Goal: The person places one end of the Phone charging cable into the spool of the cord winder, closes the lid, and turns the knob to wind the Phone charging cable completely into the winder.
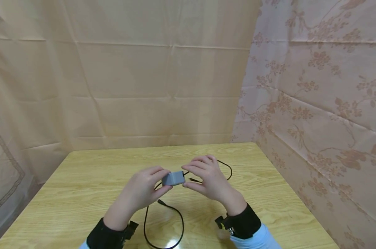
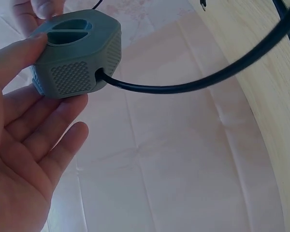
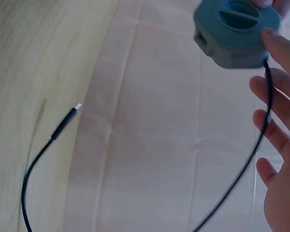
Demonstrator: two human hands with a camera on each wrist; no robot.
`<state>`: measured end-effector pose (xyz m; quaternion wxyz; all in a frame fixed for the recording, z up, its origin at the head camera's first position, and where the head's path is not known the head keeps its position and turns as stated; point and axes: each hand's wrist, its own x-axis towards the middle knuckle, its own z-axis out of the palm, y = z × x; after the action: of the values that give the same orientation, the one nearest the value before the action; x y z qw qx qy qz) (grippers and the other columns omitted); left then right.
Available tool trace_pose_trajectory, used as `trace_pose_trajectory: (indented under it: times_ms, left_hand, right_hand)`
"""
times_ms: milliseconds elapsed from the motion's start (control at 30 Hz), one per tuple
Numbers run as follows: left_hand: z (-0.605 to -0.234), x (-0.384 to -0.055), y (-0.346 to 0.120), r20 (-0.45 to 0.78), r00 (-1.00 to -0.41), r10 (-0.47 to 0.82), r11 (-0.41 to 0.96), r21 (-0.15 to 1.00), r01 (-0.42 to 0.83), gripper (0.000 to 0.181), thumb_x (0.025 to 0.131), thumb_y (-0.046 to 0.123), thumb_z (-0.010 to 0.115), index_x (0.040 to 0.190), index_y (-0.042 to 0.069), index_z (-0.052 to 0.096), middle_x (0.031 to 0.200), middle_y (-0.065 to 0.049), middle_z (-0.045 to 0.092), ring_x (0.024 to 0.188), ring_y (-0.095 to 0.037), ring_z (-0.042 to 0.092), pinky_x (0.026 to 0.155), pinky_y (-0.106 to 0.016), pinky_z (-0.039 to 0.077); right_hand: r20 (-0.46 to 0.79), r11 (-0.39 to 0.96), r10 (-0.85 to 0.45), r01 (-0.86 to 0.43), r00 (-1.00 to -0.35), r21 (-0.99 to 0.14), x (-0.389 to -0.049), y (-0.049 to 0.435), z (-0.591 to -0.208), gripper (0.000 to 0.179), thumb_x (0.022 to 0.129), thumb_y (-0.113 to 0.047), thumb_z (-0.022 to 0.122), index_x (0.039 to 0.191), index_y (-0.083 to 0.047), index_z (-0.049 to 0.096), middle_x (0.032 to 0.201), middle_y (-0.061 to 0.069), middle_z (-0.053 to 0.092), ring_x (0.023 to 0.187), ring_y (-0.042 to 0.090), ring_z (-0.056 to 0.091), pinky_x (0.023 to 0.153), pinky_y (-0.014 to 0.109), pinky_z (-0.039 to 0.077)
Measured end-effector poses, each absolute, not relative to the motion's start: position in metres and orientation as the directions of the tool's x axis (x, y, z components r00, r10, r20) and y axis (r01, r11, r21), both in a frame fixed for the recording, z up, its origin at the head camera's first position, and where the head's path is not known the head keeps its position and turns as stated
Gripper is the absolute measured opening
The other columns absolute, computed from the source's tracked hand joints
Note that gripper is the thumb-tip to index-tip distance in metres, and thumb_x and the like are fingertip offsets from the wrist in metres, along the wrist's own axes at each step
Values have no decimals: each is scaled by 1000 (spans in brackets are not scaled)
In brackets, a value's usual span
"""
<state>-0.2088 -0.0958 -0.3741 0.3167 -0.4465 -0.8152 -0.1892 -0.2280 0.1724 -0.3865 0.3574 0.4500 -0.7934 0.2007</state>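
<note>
A grey-blue cable winder point(image 1: 173, 178) with textured sides is held up over the table, and a round recessed knob with a cross bar shows on its face in both wrist views. My left hand point(image 1: 146, 186) pinches it at one end between thumb and fingers. The right hand point(image 1: 206, 178) is at the opposite end with fingers spread, its thumb tip point(image 3: 273, 36) right at the winder's edge. A black cable point(image 2: 169, 89) comes out of a slot on each side. One cable half loops near the table front, ending in a plug point(image 1: 161, 201).
The cable's other half curves beyond the right hand to a slim plug with a metal tip point(image 3: 67, 121). Both hands work above a light wood table point(image 1: 97, 180). Beige cloth point(image 1: 128, 76) hangs behind it, and flowered cloth point(image 1: 315, 97) hangs along the right.
</note>
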Motion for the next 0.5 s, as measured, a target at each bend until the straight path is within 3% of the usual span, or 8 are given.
trace_pose_trajectory:
  times_ms: [267, 500]
  left_hand:
    - [-368, -212, -103, 715, -449, 536, 588, 66, 806, 38, 79, 23, 90, 108, 4, 74, 99, -6, 73, 79, -17, 71, 64, -31, 59]
    - [-365, -216, -108, 681, -583, 444, 597, 260, 759, 35, 86, 22, 85, 114, 4, 73, 104, -6, 73, 74, -9, 64, 57, -23, 52]
  right_hand:
    - [830, 492, -453, -868, -326, -73, -230, 187, -371, 46, 96, -45, 71, 123, -8, 72, 119, 4, 70, 114, 29, 58, 92, 52, 37]
    - [878, 460, -394, -886, -271, -68, -234, 197, -360, 42, 100, -41, 66, 121, -5, 72, 119, 9, 70, 111, 33, 60, 91, 52, 41]
